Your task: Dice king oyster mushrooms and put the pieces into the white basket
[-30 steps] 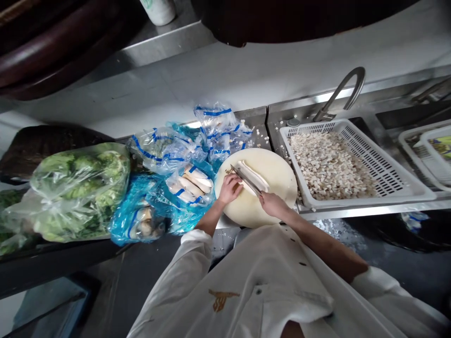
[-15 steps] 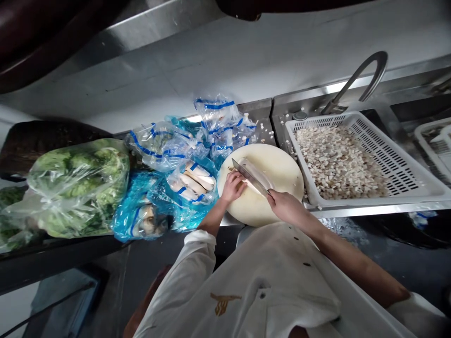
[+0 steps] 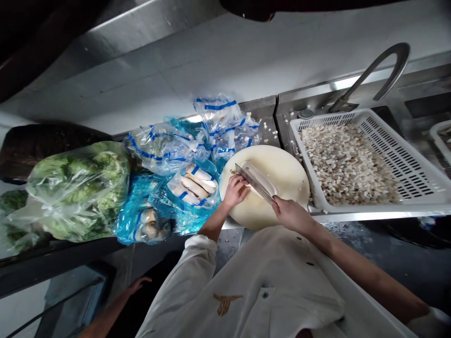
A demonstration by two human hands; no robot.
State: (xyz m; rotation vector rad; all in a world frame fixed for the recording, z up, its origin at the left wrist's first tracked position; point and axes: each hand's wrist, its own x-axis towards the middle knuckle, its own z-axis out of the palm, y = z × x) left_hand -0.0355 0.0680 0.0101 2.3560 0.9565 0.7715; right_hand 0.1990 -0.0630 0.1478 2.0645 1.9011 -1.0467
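Observation:
My right hand [image 3: 291, 215] is wrapped around the handle of a kitchen knife [image 3: 259, 185]. Its long blade lies slantwise across the round white cutting board [image 3: 268, 213]. Along the far side of the blade is a pale king oyster mushroom [image 3: 262, 174]. My left hand [image 3: 237, 190] has bent fingers pressed on the near side, against the mushroom and close to the blade; what lies under the fingers is mostly hidden. More king oyster mushrooms [image 3: 197, 180] sit in an opened plastic bag left of the board.
Right of the board a white perforated basket [image 3: 416, 188] holds chopped mushroom pieces [image 3: 347, 164], below a curved faucet [image 3: 401, 61]. Blue-striped plastic bags [image 3: 165, 145] and a bag of leafy greens [image 3: 81, 188] crowd the left. Another person's arm [image 3: 116, 305] shows at lower left.
The view has shifted slightly, so the board and basket sit a little differently. Both hands and the knife keep nearly the same place on the board. Another person's hand has appeared at lower left.

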